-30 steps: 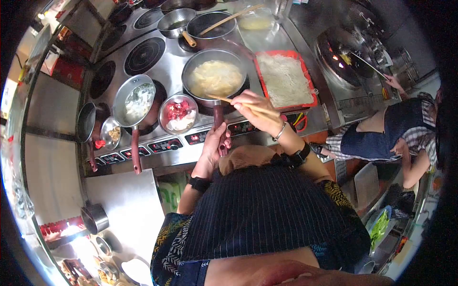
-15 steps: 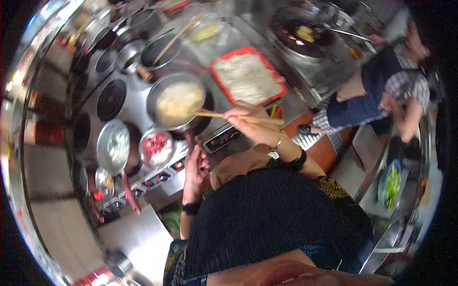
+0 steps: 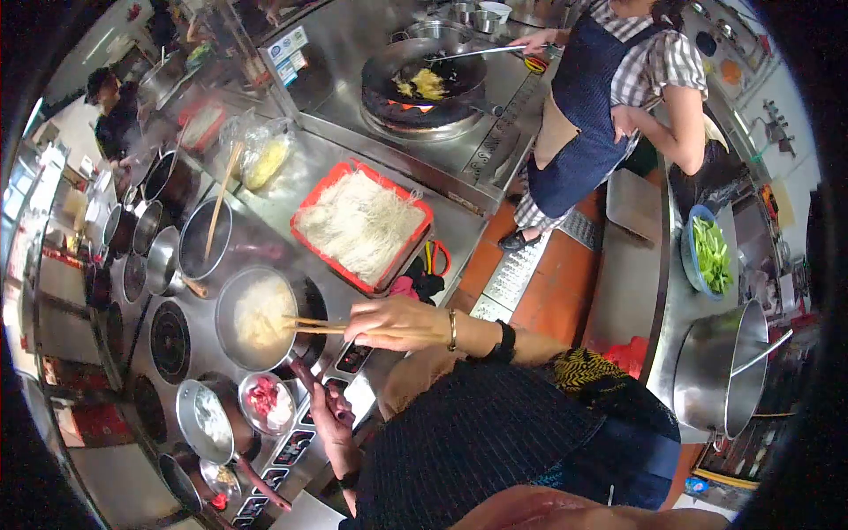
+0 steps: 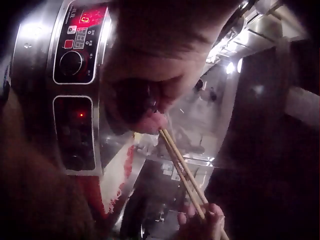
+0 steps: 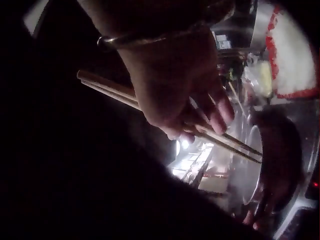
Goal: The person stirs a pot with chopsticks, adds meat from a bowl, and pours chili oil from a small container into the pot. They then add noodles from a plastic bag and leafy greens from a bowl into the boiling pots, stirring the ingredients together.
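Note:
My left hand (image 3: 336, 424) grips the dark red handle (image 3: 302, 373) of a grey pan (image 3: 226, 305) on the stove. Pale, noodle-like food (image 3: 263, 316) lies in this pan. My right hand (image 3: 397, 323) holds a pair of wooden chopsticks (image 3: 314, 326), their tips at the food near the pan's right side. In the right wrist view the chopsticks (image 5: 227, 142) run from under the palm to the rim of the pan (image 5: 282, 160). The left wrist view shows the left hand (image 4: 155, 60) with its fingers curled, the handle mostly hidden.
A red tray (image 3: 426, 215) of white noodles stands beyond the right hand. Left of the working pan are a bowl of red and white food (image 3: 268, 402) and another pan (image 3: 190, 424). Farther right, a person in an apron (image 3: 587, 115) stands by a wok (image 3: 380, 84).
The head view has swung right, so the stove now sits farther left and the wok and side counter show more. Both hands keep their hold on handle and chopsticks.

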Tool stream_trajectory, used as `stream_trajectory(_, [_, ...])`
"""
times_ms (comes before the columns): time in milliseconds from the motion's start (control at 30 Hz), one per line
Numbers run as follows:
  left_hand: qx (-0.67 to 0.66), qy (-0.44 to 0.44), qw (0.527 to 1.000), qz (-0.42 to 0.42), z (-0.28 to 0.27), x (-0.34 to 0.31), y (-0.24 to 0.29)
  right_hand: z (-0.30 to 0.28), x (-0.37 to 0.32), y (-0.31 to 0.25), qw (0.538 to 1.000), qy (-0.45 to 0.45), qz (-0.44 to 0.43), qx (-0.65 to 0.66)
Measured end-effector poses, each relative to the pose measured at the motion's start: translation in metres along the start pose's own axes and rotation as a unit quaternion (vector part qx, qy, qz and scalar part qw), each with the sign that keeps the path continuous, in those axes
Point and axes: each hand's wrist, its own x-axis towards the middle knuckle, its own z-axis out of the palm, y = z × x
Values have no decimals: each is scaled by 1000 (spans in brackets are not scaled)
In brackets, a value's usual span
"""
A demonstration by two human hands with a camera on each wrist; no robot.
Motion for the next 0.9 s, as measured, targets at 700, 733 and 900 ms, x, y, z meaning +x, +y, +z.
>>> stream_trajectory(700, [-53,212,970,106,-52,-23,-15,-12,9,45,961,79,152,219])
stream_trajectory(733, [-24,213,968,130,-86,-19,-24,-11,11,44,947,90,152,268])
stream_trajectory(900, [-48,317,927,196,-118,-6,-8,-7,22,14,943,145,150,258])
